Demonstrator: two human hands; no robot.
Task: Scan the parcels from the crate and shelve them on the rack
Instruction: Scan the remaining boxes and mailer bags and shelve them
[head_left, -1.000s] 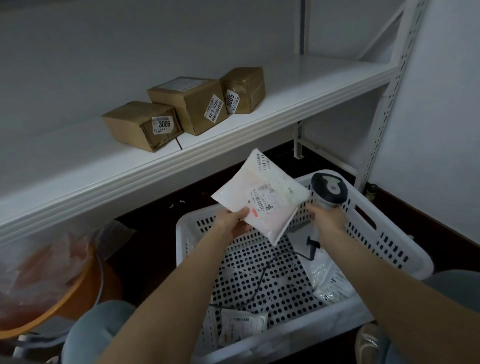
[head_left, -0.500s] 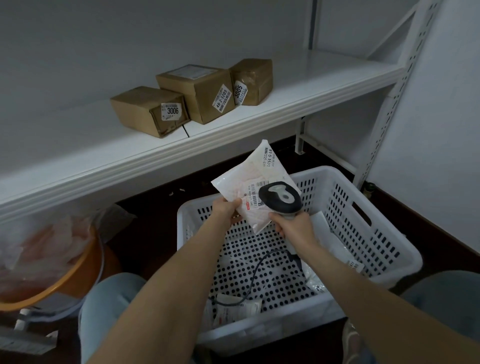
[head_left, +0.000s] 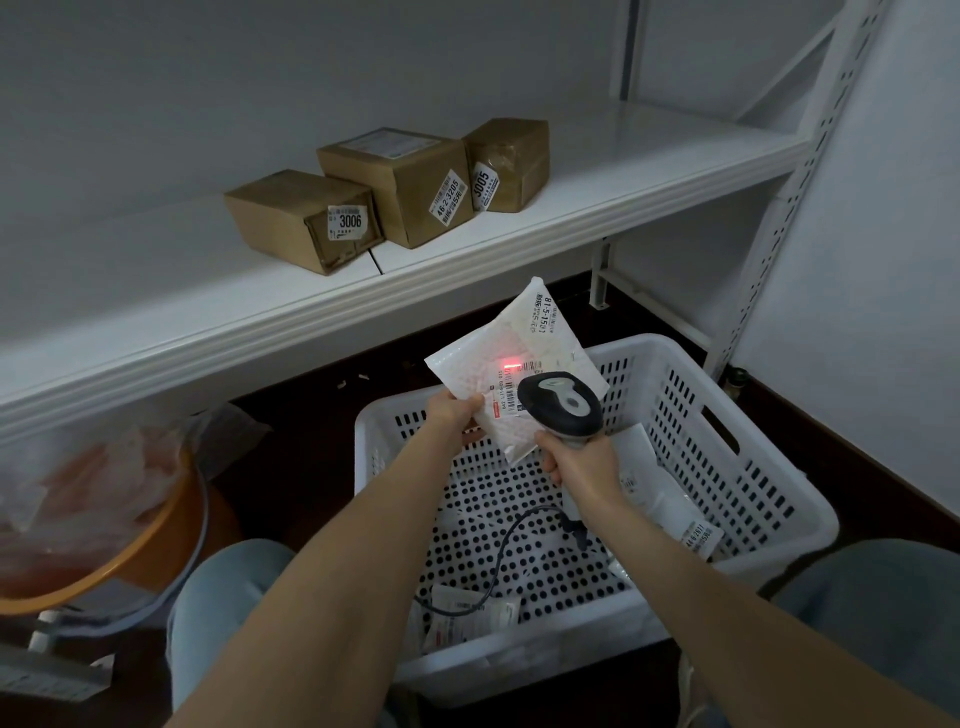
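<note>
Above the white perforated plastic crate (head_left: 737, 499), a white padded mailer parcel (head_left: 511, 364) is pinched by the left hand (head_left: 454, 413); a black-and-grey handheld barcode scanner (head_left: 563, 408) is gripped by the right hand (head_left: 584, 462).

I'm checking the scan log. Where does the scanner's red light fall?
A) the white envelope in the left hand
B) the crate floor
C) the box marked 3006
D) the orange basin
A: the red light glows on the envelope gripped by the left hand, with the scanner in the right hand aimed at it.
</note>
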